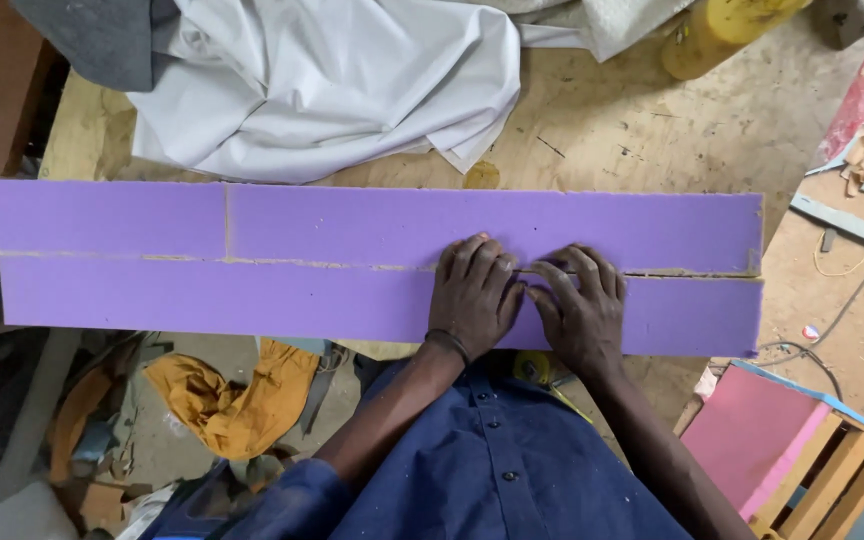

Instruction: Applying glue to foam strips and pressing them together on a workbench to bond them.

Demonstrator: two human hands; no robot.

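Workbench: a worn plywood table (652, 130) carries the work; bare board lies open beyond the hands on the far side, and its right edge drops to a littered floor.
Foam panel: a long purple foam panel (252, 290) lies flat across the table, its long axis running left to right, its left end and near edge overhanging the bench toward the person.
Seam: a glue-lined seam (252, 262) runs the panel's length directly under the fingertips; to the right of the hands it opens into a narrow gap.
White cloth: a crumpled white cloth (332, 80) sits beyond the panel, well apart from the hands.
Pink board: a pink board (747, 430) leans low to the right of the right arm.
Yellow container: a yellow container (722, 30) lies at the table's far right.
Left hand: the left hand (472, 295) presses flat on the foam, fingers spread, grasping nothing.
Right hand: the right hand (582, 310), just beside it, also presses palm down, fingers on the seam.
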